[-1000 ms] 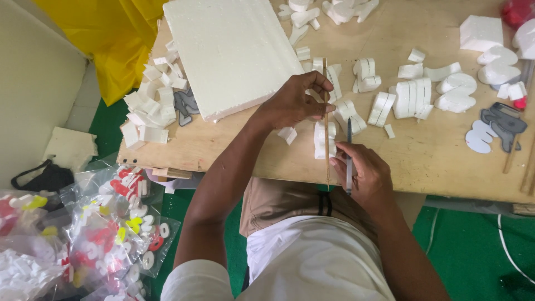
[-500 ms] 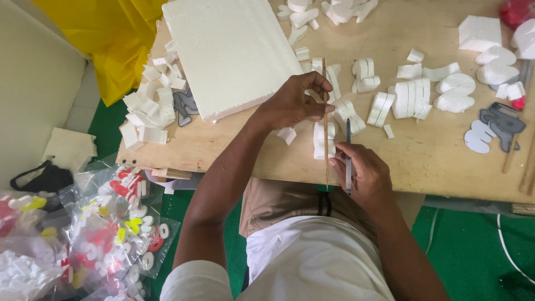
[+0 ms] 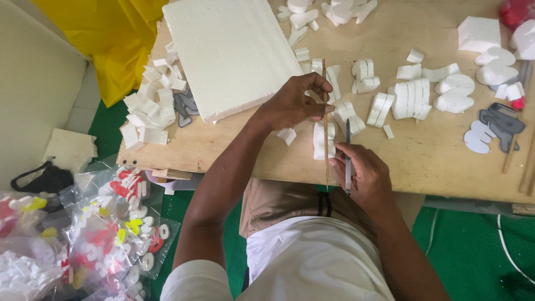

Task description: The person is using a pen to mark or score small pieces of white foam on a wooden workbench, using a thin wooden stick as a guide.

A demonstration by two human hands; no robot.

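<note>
Left hand (image 3: 292, 103) pinching — right hand (image 3: 365, 173) curled, gripping.

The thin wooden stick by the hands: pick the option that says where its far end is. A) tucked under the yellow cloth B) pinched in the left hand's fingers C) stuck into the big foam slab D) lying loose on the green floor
B: the left hand pinches the top of the thin wooden stick, which runs down past the small foam piece beside the right hand.

1. Almost nothing differs across the three pictures; the left hand (image 3: 292, 103) sits a touch lower against the thin wooden stick (image 3: 325, 128) near frame centre.
2. The right hand (image 3: 362, 173) with its pen (image 3: 348, 156) shows no readable shift beside the white foam piece (image 3: 320, 142).
</note>
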